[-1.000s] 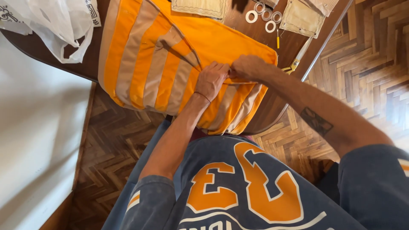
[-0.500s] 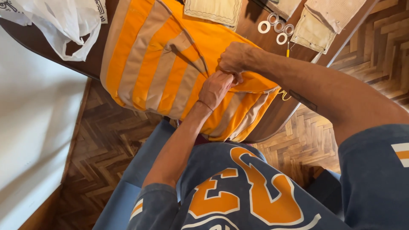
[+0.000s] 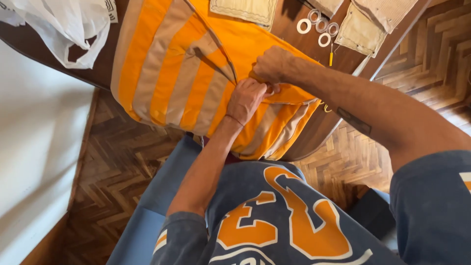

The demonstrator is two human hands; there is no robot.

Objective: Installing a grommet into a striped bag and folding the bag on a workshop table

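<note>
Orange cotton cloth with beige stripes (image 3: 196, 73) lies draped over the dark wooden table (image 3: 289, 29), hanging off its 6 o'clock edge. Left hand (image 3: 245, 100) and right hand (image 3: 272, 64) both pinch a fold at centre, fists closed on fabric. Work appears midway: most cloth lies flat. Fingertips and any tool are hidden; white rings (image 3: 316, 27) sit at 1 o'clock.
</note>
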